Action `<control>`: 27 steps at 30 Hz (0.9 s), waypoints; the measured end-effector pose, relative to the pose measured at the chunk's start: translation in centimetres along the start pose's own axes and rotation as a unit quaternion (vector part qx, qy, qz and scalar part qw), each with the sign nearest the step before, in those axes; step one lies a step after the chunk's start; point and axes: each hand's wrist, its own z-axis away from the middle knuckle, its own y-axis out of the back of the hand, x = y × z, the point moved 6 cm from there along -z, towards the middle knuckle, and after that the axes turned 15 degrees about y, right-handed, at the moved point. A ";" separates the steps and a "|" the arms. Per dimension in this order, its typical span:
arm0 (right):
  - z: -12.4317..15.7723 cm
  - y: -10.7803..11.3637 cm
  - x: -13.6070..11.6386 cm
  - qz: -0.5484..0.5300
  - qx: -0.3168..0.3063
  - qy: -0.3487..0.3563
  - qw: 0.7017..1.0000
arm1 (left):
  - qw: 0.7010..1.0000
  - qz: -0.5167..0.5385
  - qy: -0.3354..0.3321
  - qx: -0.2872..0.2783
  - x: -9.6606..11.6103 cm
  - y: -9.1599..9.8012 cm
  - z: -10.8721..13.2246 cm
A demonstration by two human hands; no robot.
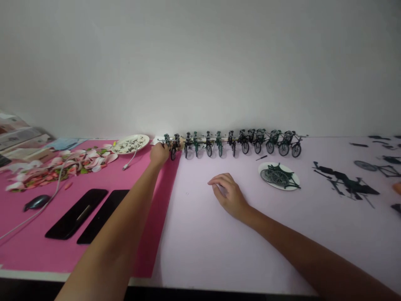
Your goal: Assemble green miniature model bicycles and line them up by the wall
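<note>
My left hand (159, 154) reaches to the left end of a row of small model bicycles along the wall. Its fingers are closed on the leftmost model bicycle (167, 139), partly hidden by the hand. Right beside it stands another dark model bicycle (174, 146). Several more, black and green, continue the row to the right, upright with front wheels facing me. My right hand (231, 197) rests over the pale tabletop in front of the row, fingers loosely curved, thumb apart, nothing in it.
A white plate (297, 186) with wheels and green frames sits right of centre, a small screwdriver (261, 158) behind it. Loose bicycle parts (351, 184) lie far right. On the pink mat (115, 177) are petals (72, 165), a plate of small parts (144, 142), two phones (77, 214) and a cable.
</note>
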 end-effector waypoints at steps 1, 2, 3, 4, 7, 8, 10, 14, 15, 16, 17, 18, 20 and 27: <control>0.0 0.0 0.0 0.000 0.001 -0.002 1.000 | 1.000 0.003 -0.003 -0.001 0.0 0.1 0.0; 0.0 0.0 0.0 -0.001 0.001 -0.004 1.000 | 1.000 0.007 -0.007 -0.003 -0.1 0.3 0.0; 0.0 0.0 0.1 -0.001 -0.001 -0.007 1.000 | 1.000 0.009 -0.010 -0.006 -0.2 0.5 0.1; 0.0 0.0 0.1 -0.002 -0.002 -0.010 1.000 | 1.000 0.012 -0.012 -0.008 -0.4 0.7 0.3; 0.0 0.1 0.1 0.001 -0.004 -0.018 1.000 | 0.999 0.044 -0.011 -0.013 -1.2 1.8 1.2; 0.0 0.0 0.1 0.002 -0.006 -0.019 1.000 | 0.998 0.065 -0.012 -0.017 -1.5 2.2 1.7; 0.0 0.0 0.1 0.003 -0.008 -0.020 1.000 | 0.995 0.104 -0.008 -0.007 -2.3 3.1 2.9; 0.0 0.1 0.4 0.026 -0.012 -0.012 1.000 | 0.987 0.154 -0.052 0.001 -3.0 3.8 6.2; -0.1 0.2 0.5 0.044 -0.016 -0.012 0.999 | 0.985 0.161 -0.064 -0.002 -3.2 3.6 7.1; -0.3 0.5 0.7 0.067 -0.023 -0.014 0.997 | 0.983 0.168 -0.071 -0.004 -3.3 3.3 7.8; -0.5 0.9 0.9 0.095 -0.030 -0.019 0.995 | 0.977 0.195 -0.084 -0.014 -3.3 3.0 8.6; -0.8 1.5 1.3 0.124 -0.043 -0.029 0.991 | 0.970 0.222 -0.093 -0.027 -3.4 2.5 9.3; -1.4 3.2 2.5 0.181 -0.076 -0.066 0.978 | 0.962 0.238 -0.114 -0.065 -3.3 1.4 10.3; -0.2 14.9 9.9 0.340 -0.200 -0.281 0.875 | 0.952 0.229 -0.146 -0.144 -3.0 -1.0 11.4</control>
